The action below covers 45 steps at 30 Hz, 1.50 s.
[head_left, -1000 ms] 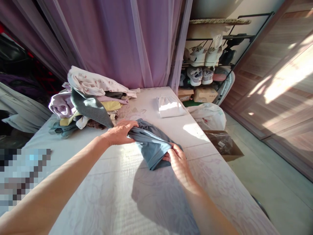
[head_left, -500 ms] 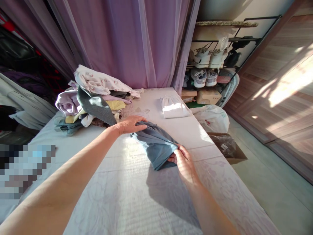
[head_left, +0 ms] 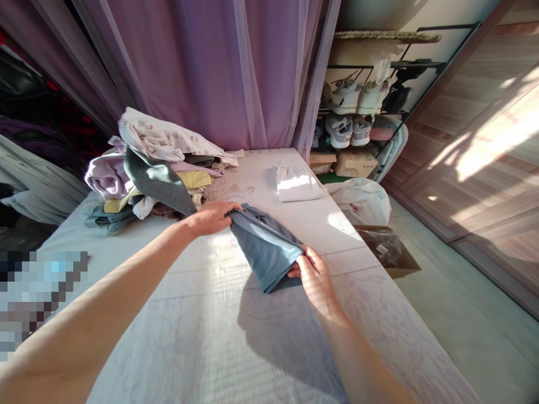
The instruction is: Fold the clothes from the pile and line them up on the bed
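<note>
Folded blue-grey shorts [head_left: 265, 241] are stretched between my hands over the light patterned bed cover [head_left: 210, 336]. My left hand [head_left: 213, 217] is closed on their far left corner, by the gathered waistband. My right hand [head_left: 314, 275] pinches the near right edge, thumb on top and fingertips partly under the cloth. The shorts cast a shadow on the cover below. Beyond them lies a folded white garment [head_left: 297, 191] with a gathered waistband.
A heap of clothes [head_left: 155, 174] lies at the back left, near my left hand. Behind the bed hangs a purple curtain [head_left: 189, 67]. On the right stand a shoe rack [head_left: 387, 64], a white plastic bag [head_left: 362, 199] and an open cardboard box [head_left: 400, 264].
My left hand has shifted slightly left and now grips the corner it was lying over. The shorts are pulled flatter and straighter. My right hand keeps its hold.
</note>
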Motion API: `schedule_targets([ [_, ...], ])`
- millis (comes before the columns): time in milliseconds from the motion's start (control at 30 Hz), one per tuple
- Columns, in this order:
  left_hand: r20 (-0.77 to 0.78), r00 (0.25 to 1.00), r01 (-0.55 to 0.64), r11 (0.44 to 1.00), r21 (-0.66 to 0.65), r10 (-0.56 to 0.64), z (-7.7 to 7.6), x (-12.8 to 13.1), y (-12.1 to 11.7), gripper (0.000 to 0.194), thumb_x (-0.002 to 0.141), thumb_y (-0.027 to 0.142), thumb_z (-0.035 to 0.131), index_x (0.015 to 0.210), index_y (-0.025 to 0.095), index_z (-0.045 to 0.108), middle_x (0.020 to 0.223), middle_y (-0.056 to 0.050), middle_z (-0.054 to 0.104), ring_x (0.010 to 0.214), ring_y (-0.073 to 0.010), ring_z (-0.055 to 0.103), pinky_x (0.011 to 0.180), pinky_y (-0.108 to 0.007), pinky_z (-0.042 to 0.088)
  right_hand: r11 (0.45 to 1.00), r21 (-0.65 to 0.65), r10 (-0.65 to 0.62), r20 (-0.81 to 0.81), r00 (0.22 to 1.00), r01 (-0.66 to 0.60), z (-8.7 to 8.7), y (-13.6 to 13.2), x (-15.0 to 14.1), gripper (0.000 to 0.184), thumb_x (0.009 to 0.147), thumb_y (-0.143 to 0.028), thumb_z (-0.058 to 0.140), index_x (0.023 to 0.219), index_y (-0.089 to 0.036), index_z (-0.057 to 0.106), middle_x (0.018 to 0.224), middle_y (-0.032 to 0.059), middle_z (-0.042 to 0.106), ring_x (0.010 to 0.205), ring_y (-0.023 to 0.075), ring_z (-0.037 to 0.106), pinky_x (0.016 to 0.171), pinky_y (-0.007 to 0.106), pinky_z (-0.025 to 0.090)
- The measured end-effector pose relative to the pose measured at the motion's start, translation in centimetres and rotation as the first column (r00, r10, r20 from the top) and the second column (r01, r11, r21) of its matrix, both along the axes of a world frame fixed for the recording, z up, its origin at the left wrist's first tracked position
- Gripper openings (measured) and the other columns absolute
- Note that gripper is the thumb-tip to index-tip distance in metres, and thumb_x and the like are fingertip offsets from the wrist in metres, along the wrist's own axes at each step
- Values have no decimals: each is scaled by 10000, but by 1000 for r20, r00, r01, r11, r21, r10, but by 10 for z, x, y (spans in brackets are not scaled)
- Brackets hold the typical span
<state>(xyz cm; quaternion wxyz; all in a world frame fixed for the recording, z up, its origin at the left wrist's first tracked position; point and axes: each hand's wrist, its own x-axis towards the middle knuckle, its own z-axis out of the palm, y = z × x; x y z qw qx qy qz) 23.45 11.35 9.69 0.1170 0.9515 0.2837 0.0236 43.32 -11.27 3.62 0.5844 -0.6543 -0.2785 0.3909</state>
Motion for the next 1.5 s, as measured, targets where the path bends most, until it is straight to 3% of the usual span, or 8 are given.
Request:
schedule_targets([
  [200, -229, 973, -16, 997, -78, -2, 18, 50, 18, 450, 879, 297, 379, 1255, 230, 617, 1204, -40, 698, 1067, -232, 634, 932, -319, 454, 993, -87, -41, 351, 936, 76, -2, -2, 21, 322, 740, -374, 482, 915, -191, 681, 518, -2, 619, 505, 181, 597, 531, 270, 471],
  [433, -245, 965, 89, 995, -39, -96, -4, 85, 24, 551, 931, 628, 366, 1228, 268, 658, 1164, -38, 728, 1041, -232, 640, 890, -295, 427, 949, -214, -55, 611, 790, 232, -11, -6, 42, 386, 778, -313, 490, 1070, -201, 716, 686, 41, 709, 663, 213, 671, 640, 292, 487],
  [633, -172, 983, 58, 998, -29, -62, -24, 84, 26, 541, 970, 557, 300, 1082, 239, 723, 1063, -42, 750, 952, -222, 656, 811, -287, 419, 933, -243, -2, 735, 678, 266, -17, -7, 48, 439, 803, -286, 497, 1198, -236, 682, 792, 52, 737, 772, 237, 666, 711, 317, 469],
  [900, -160, 985, 65, 998, -25, -68, -22, 79, 22, 494, 934, 577, 383, 1055, 243, 727, 996, -34, 753, 916, -219, 656, 810, -287, 418, 957, -165, -33, 756, 654, 240, -16, -8, 41, 465, 885, -443, 444, 1223, -200, 651, 1039, 99, 732, 938, 241, 665, 814, 338, 477],
  [1067, -132, 991, 20, 995, -97, -33, -13, 67, 18, 442, 926, 537, 418, 1140, 265, 694, 1104, -3, 742, 995, -206, 654, 857, -271, 432, 936, -251, 30, 753, 658, 245, -12, -4, 41, 510, 853, -504, 529, 1234, -183, 639, 915, 73, 730, 813, 224, 657, 787, 345, 474],
  [1300, -176, 984, 16, 997, -81, -30, 3, 52, 11, 439, 933, 424, 403, 1294, 274, 601, 1281, -11, 681, 1121, -213, 626, 939, -291, 440, 932, -316, 162, 799, 579, 175, -10, 6, 53, 228, 825, -417, 591, 854, -253, 747, 629, 20, 662, 594, 173, 588, 562, 275, 381],
  [1400, -209, 977, 26, 1000, -7, -27, 4, 50, 7, 432, 926, 372, 397, 1280, 244, 609, 1244, -50, 695, 1107, -240, 632, 960, -333, 436, 939, -276, 115, 815, 568, 205, -9, 7, 52, 165, 755, -364, 654, 836, -256, 749, 726, 22, 689, 616, 172, 597, 567, 277, 410],
  [1500, -201, 979, 30, 998, 54, -19, 3, 47, 4, 397, 905, 329, 413, 1225, 248, 633, 1149, -50, 725, 1070, -243, 637, 973, -348, 425, 959, -105, -42, 867, 497, 265, -1, 4, 44, 187, 761, -334, 616, 865, -242, 741, 988, 58, 702, 806, 202, 649, 703, 317, 494],
])
